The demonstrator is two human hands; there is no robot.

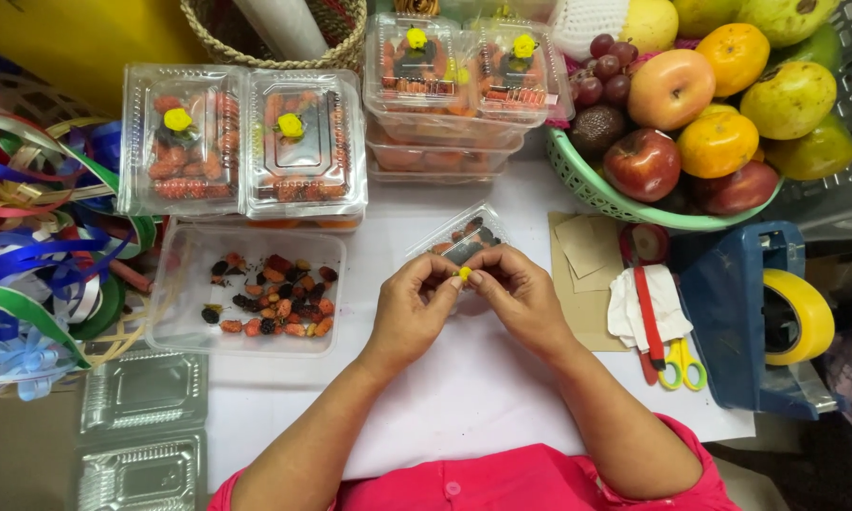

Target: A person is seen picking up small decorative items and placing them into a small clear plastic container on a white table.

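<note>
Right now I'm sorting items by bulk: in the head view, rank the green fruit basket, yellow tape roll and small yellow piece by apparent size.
1. green fruit basket
2. yellow tape roll
3. small yellow piece, pinched between left hand and right hand

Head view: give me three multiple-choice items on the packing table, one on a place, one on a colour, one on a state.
1. Where do the yellow-handled scissors lie?
A. right of the hands, by the blue tape dispenser
B. in the wicker basket
C. on the ribbons

2. What colour is the small piece pinched between the left hand and right hand?
A. red
B. yellow
C. blue

3. What state are the two clear plastic clamshell boxes at lower left in?
A. filled and shut
B. open and empty
C. stacked on the fruit

Answers:
1 A, the scissors lie on white cloth beside the dispenser.
2 B, a yellow bit shows at the fingertips.
3 B, both lie open with nothing inside.
</note>
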